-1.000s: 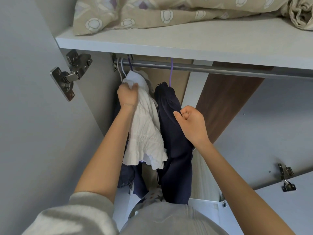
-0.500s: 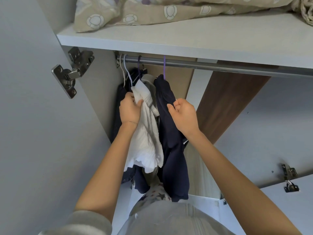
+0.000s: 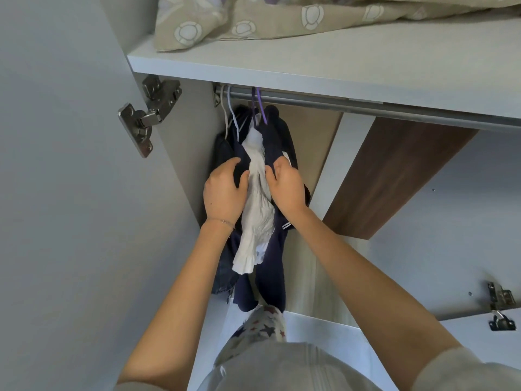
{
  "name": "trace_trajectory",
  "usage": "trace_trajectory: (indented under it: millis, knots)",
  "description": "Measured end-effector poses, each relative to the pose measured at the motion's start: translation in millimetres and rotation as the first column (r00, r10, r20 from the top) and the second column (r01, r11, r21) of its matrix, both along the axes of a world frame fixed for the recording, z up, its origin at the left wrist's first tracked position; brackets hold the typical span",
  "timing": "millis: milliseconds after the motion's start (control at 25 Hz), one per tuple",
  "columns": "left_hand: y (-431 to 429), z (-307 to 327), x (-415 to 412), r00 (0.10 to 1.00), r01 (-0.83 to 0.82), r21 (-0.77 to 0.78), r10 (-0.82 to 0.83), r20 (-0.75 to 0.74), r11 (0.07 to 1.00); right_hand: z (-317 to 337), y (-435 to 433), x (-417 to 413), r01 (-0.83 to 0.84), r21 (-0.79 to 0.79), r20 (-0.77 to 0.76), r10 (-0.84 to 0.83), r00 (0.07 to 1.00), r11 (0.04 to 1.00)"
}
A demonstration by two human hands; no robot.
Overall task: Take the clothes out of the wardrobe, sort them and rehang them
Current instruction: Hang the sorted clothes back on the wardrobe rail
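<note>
Several garments hang bunched at the left end of the wardrobe's metal rail (image 3: 366,104). A white ruffled garment (image 3: 258,218) hangs in the middle, squeezed between dark navy clothes (image 3: 272,266). My left hand (image 3: 224,191) presses on the dark clothes left of the white piece, fingers curled over them. My right hand (image 3: 287,186) grips the navy garment on the right, next to a purple hanger (image 3: 260,110). White wire hangers (image 3: 227,108) hook the rail further left. A denim piece (image 3: 222,272) hangs lowest on the left.
A white shelf (image 3: 324,69) above the rail carries beige patterned bedding (image 3: 253,21). The open left door bears a metal hinge (image 3: 148,114). A brown back panel (image 3: 394,176) and hinges (image 3: 499,309) lie to the right. A star-patterned fabric (image 3: 259,331) sits below.
Both hands dropped lower and came together, squeezing the garments into one tight bundle. The purple hanger slid left along the rail. My view shifted right and nearer.
</note>
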State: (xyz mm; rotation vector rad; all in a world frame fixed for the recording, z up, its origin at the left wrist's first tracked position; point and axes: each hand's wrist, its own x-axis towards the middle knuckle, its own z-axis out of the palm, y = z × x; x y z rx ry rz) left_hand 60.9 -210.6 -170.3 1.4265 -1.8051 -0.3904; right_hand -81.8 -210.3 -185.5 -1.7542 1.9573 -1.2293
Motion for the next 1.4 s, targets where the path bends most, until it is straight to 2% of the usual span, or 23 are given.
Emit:
trace_trajectory:
  millis: [200, 440, 600, 720, 840, 1080, 1240, 1400]
  knots:
    - [6, -7, 3, 0.998, 0.050, 0.060, -0.052, 0.019, 0.997, -16, 2, 0, -0.018, 0.155, 0.086, 0.005, 0.996, 0.988]
    - [55, 6, 9, 0.997, 0.019, 0.098, -0.027, 0.072, 0.995, 8, 52, -8, -0.057, 0.335, 0.150, 0.006, 0.989, 0.940]
    - [124, -3, 20, 0.995, -0.031, 0.035, 0.028, 0.095, 0.999, 11, 133, -20, -0.031, 0.213, 0.029, 0.026, 0.999, 0.976]
    - [201, -12, 29, 0.982, -0.114, -0.023, 0.116, 0.146, 0.993, 14, 198, -19, -0.137, 0.170, -0.077, 0.152, 0.985, 0.976]
    - [281, 3, 41, 0.965, -0.192, 0.037, 0.182, 0.188, 0.981, 30, 254, -2, -0.251, 0.191, -0.101, 0.273, 0.957, 0.949]
    - [420, 24, 90, 0.896, -0.430, 0.060, 0.418, 0.148, 0.901, 59, 342, 58, -0.448, 0.259, -0.010, 0.466, 0.885, 0.856]
    - [485, 26, 135, 0.859, -0.509, 0.056, 0.502, 0.105, 0.859, 67, 395, 118, -0.565, 0.250, -0.042, 0.592, 0.805, 0.786]
    - [554, 20, 209, 0.784, -0.618, 0.044, 0.613, 0.096, 0.785, 69, 455, 195, -0.688, 0.252, -0.063, 0.721, 0.690, 0.680]
